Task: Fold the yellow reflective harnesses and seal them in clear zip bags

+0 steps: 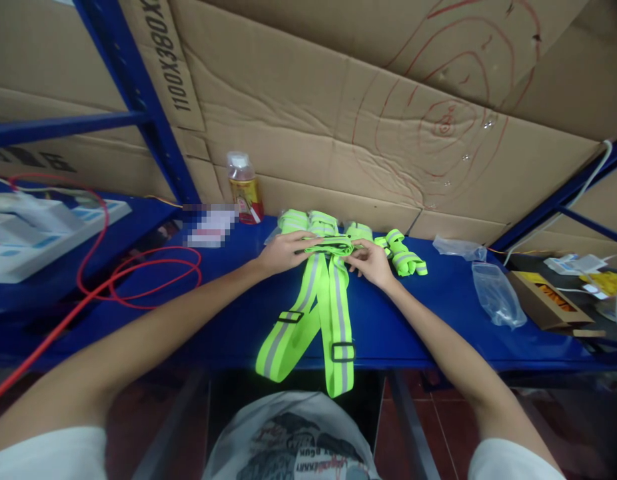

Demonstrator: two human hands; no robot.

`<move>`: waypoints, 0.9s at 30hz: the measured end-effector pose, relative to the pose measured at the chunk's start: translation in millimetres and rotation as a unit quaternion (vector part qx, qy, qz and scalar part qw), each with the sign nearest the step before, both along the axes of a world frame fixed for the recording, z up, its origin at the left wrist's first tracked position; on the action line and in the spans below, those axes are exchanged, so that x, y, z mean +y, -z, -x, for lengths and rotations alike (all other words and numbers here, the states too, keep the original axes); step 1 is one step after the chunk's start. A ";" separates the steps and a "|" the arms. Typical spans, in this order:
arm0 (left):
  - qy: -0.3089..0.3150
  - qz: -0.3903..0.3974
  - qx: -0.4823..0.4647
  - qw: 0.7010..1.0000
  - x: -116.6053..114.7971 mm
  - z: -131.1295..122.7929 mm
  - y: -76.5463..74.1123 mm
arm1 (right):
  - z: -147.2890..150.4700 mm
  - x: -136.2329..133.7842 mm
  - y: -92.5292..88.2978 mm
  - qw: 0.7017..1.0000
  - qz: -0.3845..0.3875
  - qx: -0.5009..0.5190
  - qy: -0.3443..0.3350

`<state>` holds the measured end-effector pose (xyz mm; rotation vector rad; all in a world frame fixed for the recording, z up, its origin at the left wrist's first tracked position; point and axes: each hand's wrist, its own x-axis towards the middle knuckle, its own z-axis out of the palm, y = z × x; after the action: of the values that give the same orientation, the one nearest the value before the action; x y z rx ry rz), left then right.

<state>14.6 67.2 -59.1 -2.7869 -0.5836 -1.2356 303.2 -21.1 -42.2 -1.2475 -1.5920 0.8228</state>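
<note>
A neon-yellow reflective strap harness (338, 300) with grey stripes and black slide buckles is stretched between my hands. Its upper part is folded into a flat bundle, while two long loops hang down over the table's front edge. My left hand (284, 253) grips the left end of the bundle, fingers closed along it. At the right end, my right hand (374, 262) pinches the folded band between thumb and fingers. Just behind lie several rolled neon-yellow bundles (322, 221), some apparently in clear plastic. Another loosely folded strap (406, 257) rests to the right of my right hand.
A jar with a white cap (245, 190) stands against the cardboard wall. A red cable (138, 267) coils at the left, near a white power strip (53, 233). On the right are clear plastic bags (498, 293) and an open cardboard box (548, 300). Blue posts flank the table.
</note>
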 end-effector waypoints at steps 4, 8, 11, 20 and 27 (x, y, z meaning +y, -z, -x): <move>0.023 -0.069 0.074 0.995 -3.6 -0.7 -0.2 | -4.2 0.0 -1.6 0.989 -0.075 -0.122 0.035; 0.023 -0.092 0.131 0.987 -6.5 -2.0 -2.2 | -11.4 -3.9 -9.9 0.984 -0.058 -0.157 -0.068; 0.013 -0.119 0.181 0.976 -7.0 -2.1 -2.9 | -13.8 -4.1 -12.3 0.986 -0.023 -0.124 -0.105; 0.076 -0.062 0.147 0.984 -13.5 0.4 -17.4 | -6.3 3.4 5.6 0.981 -0.089 -0.167 -0.028; 0.060 0.163 0.061 0.983 -38.6 2.0 -34.9 | -1.5 -11.2 -7.6 0.935 -0.206 -0.284 -0.059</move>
<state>12.7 28.6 -24.2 -3.1835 -0.6719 -1.0600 304.7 -32.3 -34.6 -1.1386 -2.1801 0.1624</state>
